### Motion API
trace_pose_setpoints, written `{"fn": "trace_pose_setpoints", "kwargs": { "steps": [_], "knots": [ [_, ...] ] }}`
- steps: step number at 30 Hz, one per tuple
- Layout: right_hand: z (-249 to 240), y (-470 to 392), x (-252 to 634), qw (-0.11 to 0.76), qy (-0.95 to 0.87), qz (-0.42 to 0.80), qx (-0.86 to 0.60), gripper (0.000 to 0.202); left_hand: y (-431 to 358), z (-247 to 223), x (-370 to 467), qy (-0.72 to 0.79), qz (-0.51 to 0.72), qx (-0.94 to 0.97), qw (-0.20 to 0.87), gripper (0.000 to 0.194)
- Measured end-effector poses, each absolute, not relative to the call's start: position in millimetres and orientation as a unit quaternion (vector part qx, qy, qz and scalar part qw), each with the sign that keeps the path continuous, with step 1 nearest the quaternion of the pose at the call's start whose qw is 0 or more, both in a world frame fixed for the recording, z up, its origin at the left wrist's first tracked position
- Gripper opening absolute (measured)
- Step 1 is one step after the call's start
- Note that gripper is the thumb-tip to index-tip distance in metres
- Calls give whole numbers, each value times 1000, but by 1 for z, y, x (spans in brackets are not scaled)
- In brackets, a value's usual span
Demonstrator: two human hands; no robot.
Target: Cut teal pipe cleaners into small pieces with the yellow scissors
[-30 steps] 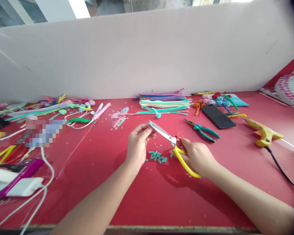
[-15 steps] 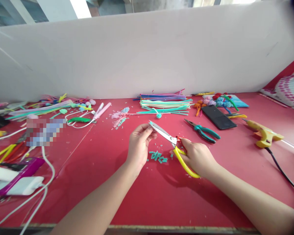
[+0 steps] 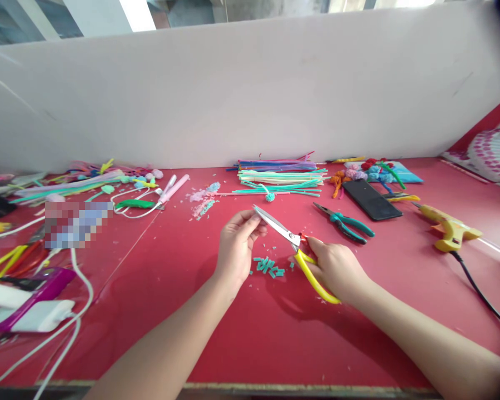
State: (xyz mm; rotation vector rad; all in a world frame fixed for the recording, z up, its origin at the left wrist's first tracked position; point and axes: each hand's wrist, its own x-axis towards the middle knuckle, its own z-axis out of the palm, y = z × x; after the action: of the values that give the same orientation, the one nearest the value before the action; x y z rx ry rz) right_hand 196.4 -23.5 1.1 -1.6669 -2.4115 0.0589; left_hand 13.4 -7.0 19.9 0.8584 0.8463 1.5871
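Note:
My right hand (image 3: 335, 266) is wrapped round the yellow and red handles of a pair of scissors (image 3: 277, 225). The blades look nearly closed and point up and to the left. At their tips is my left hand (image 3: 238, 239), thumb and fingertips pinched together; whatever lies between them is too small or hidden to make out. Below the blades, a small pile of cut teal pieces (image 3: 269, 266) lies on the red table (image 3: 250, 344), with tiny scraps around it.
Behind my hands lie bundled pipe cleaners (image 3: 281, 176) and a small teal ball (image 3: 270, 196). To the right are pliers (image 3: 345, 222), a black phone (image 3: 373, 199) and a corded glue gun (image 3: 452, 228). White cables (image 3: 87, 283) and a purple power strip (image 3: 60, 283) occupy the left.
Both hands and the scissors stay almost exactly in place. A hint of teal at the blade tips no longer shows.

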Motion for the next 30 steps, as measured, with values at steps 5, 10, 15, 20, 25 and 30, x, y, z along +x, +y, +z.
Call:
{"fn": "trace_pose_setpoints", "kwargs": {
  "steps": [5, 10, 15, 20, 25, 30],
  "knots": [
    [5, -24, 195, 102, -815, 30, -570, 42, -7, 22, 14, 366, 671, 354, 539, 10],
    [6, -24, 195, 110, -810, 36, -575, 40, -8, 23, 13, 376, 669, 357, 533, 11],
    [1, -22, 197, 156, -802, 56, -574, 36, -8, 23, 13, 380, 667, 360, 530, 11],
    [1, -20, 196, 250, -760, 177, -574, 31, -11, 22, 18, 394, 579, 403, 590, 15],
    [12, -22, 195, 343, -673, 383, -532, 25, -19, 20, 27, 399, 437, 503, 630, 18],
    [20, -25, 194, 360, -620, 485, -502, 15, -23, 20, 32, 391, 370, 552, 637, 21]
  ]
}}
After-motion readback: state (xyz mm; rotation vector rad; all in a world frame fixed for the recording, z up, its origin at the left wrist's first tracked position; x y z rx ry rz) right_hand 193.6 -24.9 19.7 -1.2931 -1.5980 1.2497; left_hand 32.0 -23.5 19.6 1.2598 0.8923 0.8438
